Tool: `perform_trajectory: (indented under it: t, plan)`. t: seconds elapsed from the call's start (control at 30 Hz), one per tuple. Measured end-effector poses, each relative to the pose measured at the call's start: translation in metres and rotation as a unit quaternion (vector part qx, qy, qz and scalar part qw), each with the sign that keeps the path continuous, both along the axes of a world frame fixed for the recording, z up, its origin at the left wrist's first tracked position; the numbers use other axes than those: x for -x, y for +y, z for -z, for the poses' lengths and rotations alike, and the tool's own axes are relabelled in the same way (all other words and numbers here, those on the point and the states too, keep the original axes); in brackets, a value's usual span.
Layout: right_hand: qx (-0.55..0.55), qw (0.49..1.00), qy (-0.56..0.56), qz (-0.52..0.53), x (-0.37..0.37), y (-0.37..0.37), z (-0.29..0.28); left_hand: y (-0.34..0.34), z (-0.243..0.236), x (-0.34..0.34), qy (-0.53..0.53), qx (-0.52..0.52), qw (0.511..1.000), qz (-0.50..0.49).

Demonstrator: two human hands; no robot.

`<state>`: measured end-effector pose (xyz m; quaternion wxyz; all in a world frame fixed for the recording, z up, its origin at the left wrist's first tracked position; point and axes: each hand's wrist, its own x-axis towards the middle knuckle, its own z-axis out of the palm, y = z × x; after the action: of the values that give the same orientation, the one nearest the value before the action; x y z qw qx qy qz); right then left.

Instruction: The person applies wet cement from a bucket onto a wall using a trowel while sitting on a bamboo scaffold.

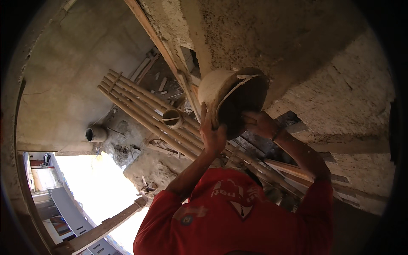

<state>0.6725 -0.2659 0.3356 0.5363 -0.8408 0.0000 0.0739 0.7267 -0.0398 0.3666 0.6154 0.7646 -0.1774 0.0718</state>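
A mud-crusted bucket [211, 85] is lifted in front of me against the rough wall, tipped on its side with its dark mouth toward the right. A pale handle or strip crosses its opening. My left hand [213, 135] grips the near rim, with fingers along the outer side and the thumb over the edge. At the mouth's lower right, my right hand [261, 123] is closed with its fingers bent; part of it is lost in the shadow of the opening, so what it grips there is unclear. The bucket's contents are too dark to make out.
Bamboo poles [146, 108] form a slatted platform, with a smaller bucket [172, 119] on it. Lower down, another bucket [96, 134] lies tipped beside a grey mortar heap [123, 146]. A wooden plank [155, 38] slants along the wall [335, 85]. A bright opening lies lower left.
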Motion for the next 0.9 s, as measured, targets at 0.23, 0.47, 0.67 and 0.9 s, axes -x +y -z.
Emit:
perform_trajectory:
  t: [0.23, 0.47, 0.67, 0.9]
  plan:
    - [0.013, 0.998, 0.024, 0.055, 0.003, 0.030, -0.019, -0.008, 0.023, -0.008, 0.128, 0.048, 0.989, -0.062]
    - [0.106, 0.993, -0.016, 0.054, 0.011, 0.000, -0.080, 0.012, 0.033, -0.015, 0.237, 0.199, 0.948, -0.069]
    - [0.220, 0.969, 0.103, -0.045, 0.017, -0.012, -0.176, 0.053, 0.075, -0.021, 0.250, 0.196, 0.941, -0.115]
    - [0.188, 0.972, 0.105, -0.095, 0.016, -0.058, -0.186, 0.082, 0.082, -0.022, 0.262, 0.211, 0.929, -0.154]
